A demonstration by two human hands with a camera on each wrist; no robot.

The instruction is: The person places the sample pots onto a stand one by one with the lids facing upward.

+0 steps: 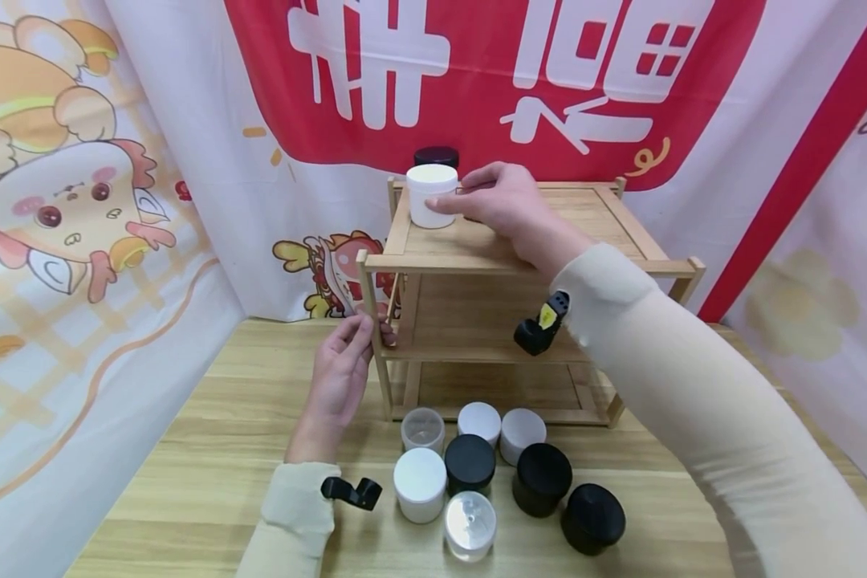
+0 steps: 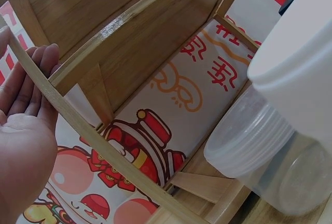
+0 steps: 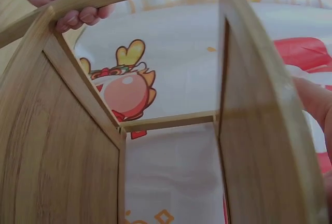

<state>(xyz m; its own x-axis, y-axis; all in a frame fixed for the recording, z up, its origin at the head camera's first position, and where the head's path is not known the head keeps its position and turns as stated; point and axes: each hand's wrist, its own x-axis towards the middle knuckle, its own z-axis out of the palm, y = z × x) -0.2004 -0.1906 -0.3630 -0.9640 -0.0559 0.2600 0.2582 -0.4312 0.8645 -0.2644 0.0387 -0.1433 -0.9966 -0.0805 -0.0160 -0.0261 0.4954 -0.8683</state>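
One opaque white cylindrical plastic jar (image 1: 428, 193) upright at the left end of the top tier of a three-tier pale wooden rack (image 1: 470, 313), pinched at its right side between the thumb and fingers of the right hand (image 1: 502, 201), with the thumb across the front. Directly behind it, on the same tier, a round jar with a black lid (image 1: 437, 155), mostly hidden; contact between the two impossible to tell. Lower down, the left hand (image 1: 343, 369) at the slim front left wooden post (image 1: 376, 329) of the rack, gripping it, thumb in front and fingers curled round behind, as seen also from both wrists. On the wood-grain table (image 1: 224, 449), in front of the rack, eight more jars in a loose cluster: at the back, a translucent empty-looking one (image 1: 422, 428), a white-topped one (image 1: 479, 421) and a greyish-white one (image 1: 523, 436); in the middle, a white one (image 1: 419, 484) and two black-lidded ones (image 1: 470, 464) (image 1: 542, 479); nearest the wearer, a clear one with a shiny top (image 1: 470, 526) and, to the right, a black one (image 1: 592, 518). Beyond the rack, a white cloth backdrop with a large red panel (image 1: 470, 80) bearing white characters.
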